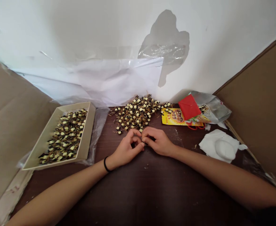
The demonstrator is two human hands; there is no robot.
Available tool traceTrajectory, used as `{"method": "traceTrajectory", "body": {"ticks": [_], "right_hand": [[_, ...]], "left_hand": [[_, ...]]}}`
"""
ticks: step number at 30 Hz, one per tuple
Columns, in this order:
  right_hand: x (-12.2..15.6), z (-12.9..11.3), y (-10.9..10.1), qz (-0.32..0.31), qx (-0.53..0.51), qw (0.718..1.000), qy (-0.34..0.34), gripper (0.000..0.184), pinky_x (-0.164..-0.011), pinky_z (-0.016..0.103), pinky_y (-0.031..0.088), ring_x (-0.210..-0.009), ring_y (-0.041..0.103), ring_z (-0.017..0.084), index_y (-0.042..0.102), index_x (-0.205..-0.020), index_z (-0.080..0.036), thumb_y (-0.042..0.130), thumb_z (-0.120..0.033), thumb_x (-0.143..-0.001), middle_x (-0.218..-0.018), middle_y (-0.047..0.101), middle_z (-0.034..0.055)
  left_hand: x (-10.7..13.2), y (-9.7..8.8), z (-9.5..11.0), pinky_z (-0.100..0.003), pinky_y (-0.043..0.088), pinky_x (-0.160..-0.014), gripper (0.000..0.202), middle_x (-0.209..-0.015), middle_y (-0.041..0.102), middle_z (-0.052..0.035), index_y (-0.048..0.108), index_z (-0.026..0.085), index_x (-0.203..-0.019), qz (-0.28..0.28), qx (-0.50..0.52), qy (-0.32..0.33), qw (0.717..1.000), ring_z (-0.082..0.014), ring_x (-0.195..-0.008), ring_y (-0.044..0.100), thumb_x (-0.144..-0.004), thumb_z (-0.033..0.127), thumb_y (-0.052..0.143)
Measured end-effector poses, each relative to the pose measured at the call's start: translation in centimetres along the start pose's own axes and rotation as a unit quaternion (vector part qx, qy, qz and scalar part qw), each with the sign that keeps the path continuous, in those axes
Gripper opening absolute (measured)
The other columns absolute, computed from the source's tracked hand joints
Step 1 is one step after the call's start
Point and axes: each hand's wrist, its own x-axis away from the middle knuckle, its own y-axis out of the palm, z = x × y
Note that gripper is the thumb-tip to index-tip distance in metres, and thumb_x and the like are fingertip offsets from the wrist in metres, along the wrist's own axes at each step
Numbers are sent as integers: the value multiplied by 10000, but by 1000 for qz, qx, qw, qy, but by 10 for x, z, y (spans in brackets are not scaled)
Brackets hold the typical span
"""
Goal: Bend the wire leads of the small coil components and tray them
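Observation:
My left hand and my right hand meet over the dark table, fingertips nearly touching. Both are closed in a pinch around a small dark piece, mostly hidden by the fingers; its kind does not show. Just beyond the hands lies a loose pile of small black coils with pale yellow tape and thin copper-coloured wire ends. More coils of this kind fill much of a cream-coloured box on the left, beyond my left forearm.
At the back right, a yellow printed packet, a red packet and a silvery bag lie over red-handled scissors. Crumpled white tissue is nearer. Clear plastic lies beside the box. Cardboard walls flank the table.

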Motion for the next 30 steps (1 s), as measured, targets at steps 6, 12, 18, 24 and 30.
{"method": "traceTrajectory", "body": {"ticks": [6, 12, 18, 24, 30], "right_hand": [[-6, 7, -6, -81, -76, 992, 60, 162, -666, 249, 406, -674, 507, 117, 560, -702, -168, 541, -223, -853, -706, 550, -6], [-9, 7, -9, -84, -66, 993, 54, 174, -699, 250, 402, -709, 511, 119, 585, -680, -161, 568, -219, -844, -714, 548, -4], [-8, 6, -6, -81, -42, 992, 84, 149, -659, 249, 402, -673, 511, 111, 581, -682, -157, 559, -182, -827, -695, 558, -9], [-5, 11, 0, -44, -187, 961, 201, 112, -449, 195, 414, -507, 482, 72, 525, -880, -183, 573, -252, -806, -698, 527, -38], [-7, 8, -5, -48, -366, 897, 242, 275, -401, 162, 369, -506, 483, 40, 540, -969, -179, 665, -301, -756, -838, 553, -8]], "left_hand": [[2, 0, -1, -232, 425, -633, 267, -660, 595, 40, 355, 195, -976, -18, 22, -15, 999, -106, -621, 576, -828, 239, 573], [2, 1, -1, -242, 446, -672, 360, -676, 607, 33, 344, 181, -1076, -18, 37, -14, 999, -116, -664, 607, -817, 215, 593], [3, 1, -1, -253, 452, -695, 410, -719, 628, 12, 341, 169, -1148, -18, 21, -11, 1000, -128, -695, 619, -829, 238, 589], [2, 0, -6, -279, 448, -771, 392, -764, 636, 0, 352, 174, -1175, -9, 16, 29, 999, -136, -768, 621, -855, 244, 569], [1, -1, -6, -278, 448, -800, 375, -795, 646, -11, 373, 169, -1179, 13, 19, 39, 999, -132, -790, 624, -862, 243, 561]]}}
